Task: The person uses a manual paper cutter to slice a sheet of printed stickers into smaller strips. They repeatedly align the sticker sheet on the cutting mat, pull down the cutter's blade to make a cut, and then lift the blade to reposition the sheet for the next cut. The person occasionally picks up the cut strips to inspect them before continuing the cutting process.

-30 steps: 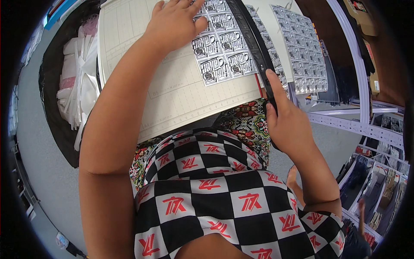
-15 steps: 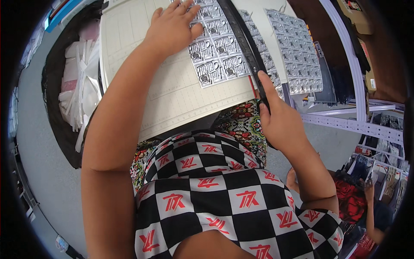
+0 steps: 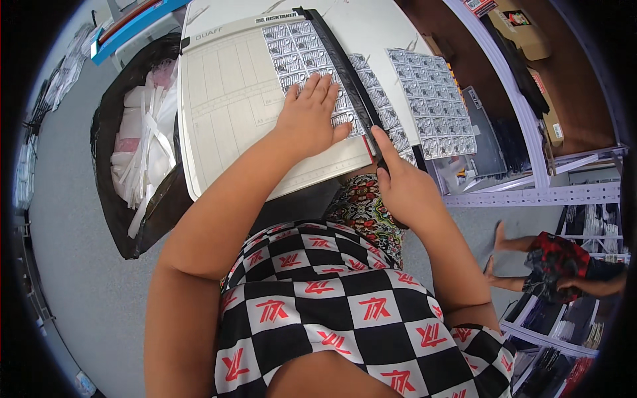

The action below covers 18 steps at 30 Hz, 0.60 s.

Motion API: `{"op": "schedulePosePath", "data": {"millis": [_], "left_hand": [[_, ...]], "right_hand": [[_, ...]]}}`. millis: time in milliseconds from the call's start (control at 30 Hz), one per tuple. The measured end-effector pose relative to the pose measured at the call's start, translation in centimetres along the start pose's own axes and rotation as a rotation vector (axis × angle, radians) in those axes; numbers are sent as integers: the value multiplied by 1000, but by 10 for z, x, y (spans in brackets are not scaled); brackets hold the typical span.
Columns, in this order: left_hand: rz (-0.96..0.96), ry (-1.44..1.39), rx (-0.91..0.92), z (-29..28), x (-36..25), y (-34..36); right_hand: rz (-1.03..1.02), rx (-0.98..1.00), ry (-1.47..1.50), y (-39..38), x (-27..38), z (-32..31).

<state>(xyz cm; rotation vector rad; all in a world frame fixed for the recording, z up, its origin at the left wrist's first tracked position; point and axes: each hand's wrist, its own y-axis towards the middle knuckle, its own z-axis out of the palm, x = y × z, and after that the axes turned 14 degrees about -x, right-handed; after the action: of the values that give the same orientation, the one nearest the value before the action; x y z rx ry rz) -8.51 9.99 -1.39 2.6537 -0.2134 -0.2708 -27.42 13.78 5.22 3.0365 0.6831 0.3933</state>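
Observation:
A paper cutter (image 3: 222, 99) with a cream, ruled board lies in front of me. On its right side rests a sheet of silver-and-black printed labels (image 3: 284, 61), repeating in a grid. My left hand (image 3: 310, 123) presses flat on the sheet's near part, fingers spread, hiding some labels. My right hand (image 3: 410, 196) is wrapped around the near end of the cutter's black blade arm (image 3: 337, 63), index finger stretched along it. The arm lies down along the sheet's right edge. Beyond it, another piece of printed labels (image 3: 378, 96) shows partly from under the arm.
A larger label sheet (image 3: 434, 103) lies at the right of the white table (image 3: 361, 23). On the left, a black bag (image 3: 109, 192) holds white paper strips (image 3: 149, 142). Shelving (image 3: 531, 197) stands at right, where another person's legs (image 3: 511, 245) show.
My left hand has slid from the far part of the label sheet to its near part. My right hand keeps its hold on the lowered blade arm. The whole view has shifted.

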Motion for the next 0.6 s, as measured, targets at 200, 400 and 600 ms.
{"op": "schedulePosePath", "data": {"millis": [200,400,600], "left_hand": [[-20,43,7,-2,2,-4],[-5,-5,15,2,-5,1],[-19,32,22,-3,0,-6]], "right_hand": [[-293,-528,-65,2,16,-30],[-202,-485,-115,-6,10,-1],[-303,-575,-29,-8,15,-1]]}}
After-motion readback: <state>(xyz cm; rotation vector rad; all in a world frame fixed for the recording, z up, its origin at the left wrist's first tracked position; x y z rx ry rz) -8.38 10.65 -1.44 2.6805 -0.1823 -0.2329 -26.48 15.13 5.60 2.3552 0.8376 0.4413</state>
